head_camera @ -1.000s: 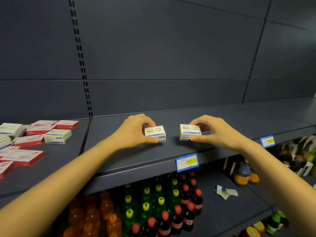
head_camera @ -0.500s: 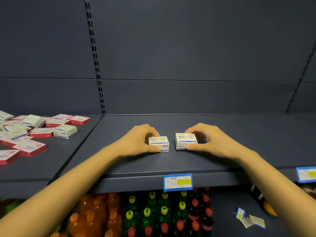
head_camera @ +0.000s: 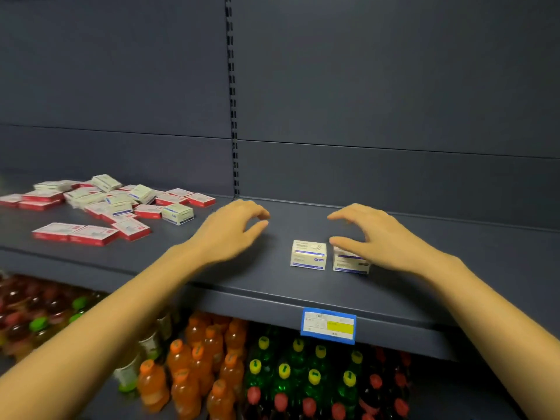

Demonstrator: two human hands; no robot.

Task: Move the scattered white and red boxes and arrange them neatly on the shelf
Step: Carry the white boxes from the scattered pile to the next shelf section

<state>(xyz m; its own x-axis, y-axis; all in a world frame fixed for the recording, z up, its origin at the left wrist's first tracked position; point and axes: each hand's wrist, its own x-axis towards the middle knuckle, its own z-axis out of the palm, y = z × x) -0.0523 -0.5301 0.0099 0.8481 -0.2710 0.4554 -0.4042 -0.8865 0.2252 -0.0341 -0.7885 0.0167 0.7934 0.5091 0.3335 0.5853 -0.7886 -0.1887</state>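
In the head view, near the front edge of the dark grey metal shelf (head_camera: 272, 280), a small white cardboard box with a blue stripe (head_camera: 308, 255) is standing free just beside a second matching box (head_camera: 348, 263). The second box is sitting partly under the right hand (head_camera: 378, 237), whose fingers are spreading relaxed and gripping nothing; whether they touch it is unclear. The left hand (head_camera: 233, 228) is hovering to the left, fingers loosely curled and empty, while the scattered pile of flat white and red boxes (head_camera: 115, 204) is lying well apart on the left section, and a blue-edged price tag (head_camera: 328, 325) is hanging on the front lip above coloured plastic bottles (head_camera: 200, 368).
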